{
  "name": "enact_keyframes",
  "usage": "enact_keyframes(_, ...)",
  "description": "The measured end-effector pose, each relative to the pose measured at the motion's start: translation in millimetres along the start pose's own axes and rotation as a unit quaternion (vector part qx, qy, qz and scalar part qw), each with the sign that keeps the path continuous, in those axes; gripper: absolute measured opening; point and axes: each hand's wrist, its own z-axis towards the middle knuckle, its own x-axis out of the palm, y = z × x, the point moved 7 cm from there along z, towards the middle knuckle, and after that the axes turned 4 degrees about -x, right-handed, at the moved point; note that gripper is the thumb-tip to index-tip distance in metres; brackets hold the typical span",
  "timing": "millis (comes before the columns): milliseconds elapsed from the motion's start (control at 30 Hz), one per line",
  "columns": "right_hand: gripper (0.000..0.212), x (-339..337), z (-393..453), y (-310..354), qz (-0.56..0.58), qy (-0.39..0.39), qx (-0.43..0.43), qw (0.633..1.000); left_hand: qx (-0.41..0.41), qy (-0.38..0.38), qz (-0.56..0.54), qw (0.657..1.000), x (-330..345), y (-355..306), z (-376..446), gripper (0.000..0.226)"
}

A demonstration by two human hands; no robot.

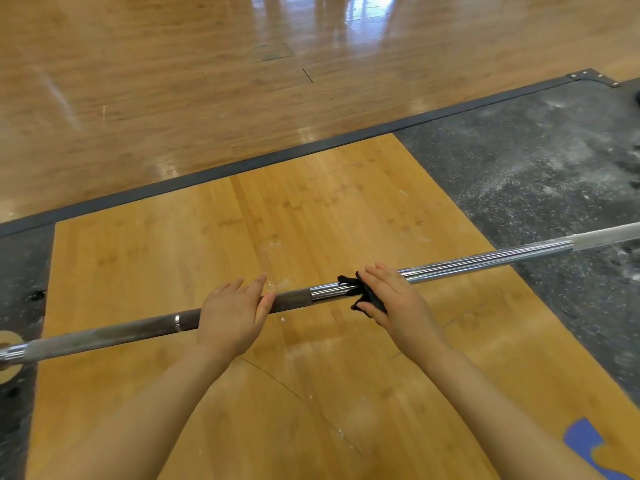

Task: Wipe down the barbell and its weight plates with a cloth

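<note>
Barbell [450, 263] lies slantwise across the wooden platform [311, 209], shaft running from a pale disc [8, 355] at its low end up toward the chalk-dusted rubber mat [519, 161] at its high end. Left hand [232, 313] rests on the dark knurled stretch of the barbell, fingers straight and laid over the shaft, most likely to stop it rolling. Right hand [391, 299] sits further up the barbell, on the bright chrome stretch, fingers straight, pressing a black cloth [360, 289] against the steel; cloth edges poke out beside the fingers and thumb. Judged mid-wipe on the shaft. Weight plates mostly out of view; their condition cannot be told.
</note>
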Motion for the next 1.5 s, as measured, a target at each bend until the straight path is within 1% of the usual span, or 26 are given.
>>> enact_keyframes(133,0.05,10,-3,13,0.024,-0.009,0.017,1.0,0.007,0.019,0.003,1.0,3,-4,-18,0.084)
enact_keyframes(300,0.051,27,-10,36,0.018,0.027,-0.023,0.999,0.016,0.043,0.017,0.999,7,-9,-41,0.084)
enact_keyframes(367,0.051,28,-16,40,0.018,0.037,-0.026,0.999,0.015,0.048,0.017,0.999,8,-11,-50,0.084)
enact_keyframes(500,0.051,27,-35,45,0.014,0.023,-0.025,0.999,0.015,0.056,0.024,0.998,11,-14,-69,0.084)
enact_keyframes(600,0.052,28,-49,44,0.035,0.028,-0.012,0.999,0.017,0.067,0.012,0.998,10,-18,-84,0.083)
enact_keyframes(700,0.052,21,-60,38,0.054,0.013,0.008,0.998,0.042,0.08,0.0,0.996,10,-21,-93,0.085)
enact_keyframes(767,0.053,15,-64,33,0.047,-0.004,0.02,0.999,0.068,0.086,-0.018,0.994,8,-19,-95,0.082)
enact_keyframes(833,0.053,15,-67,33,0.031,0.002,0.018,0.999,0.067,0.088,-0.035,0.993,6,-10,-95,0.079)
enact_keyframes(900,0.052,23,-69,44,0.017,0.036,-0.01,0.999,0.055,0.096,-0.034,0.993,8,-2,-98,0.079)
enact_keyframes(967,0.051,34,-73,62,0.006,0.062,-0.064,0.996,0.059,0.097,-0.019,0.993,13,-1,-104,0.08)
enact_keyframes(1033,0.05,41,-75,79,-0.012,0.061,-0.113,0.992,0.062,0.089,-0.011,0.994,16,-2,-110,0.081)
enact_keyframes(1133,0.05,44,-75,88,-0.027,0.061,-0.148,0.987,0.054,0.08,-0.006,0.995,20,-1,-116,0.08)
enact_keyframes(1267,0.048,33,-85,69,-0.032,0.091,-0.157,0.983,0.054,0.072,-0.009,0.996,22,-1,-124,0.078)
enact_keyframes(1400,0.05,1,-102,21,-0.075,0.069,-0.124,0.987,0.064,0.062,-0.009,0.996,20,-4,-130,0.075)
enact_keyframes(1500,0.049,-10,-108,7,-0.092,0.068,-0.109,0.987,0.066,0.062,-0.009,0.996,20,-6,-132,0.076)
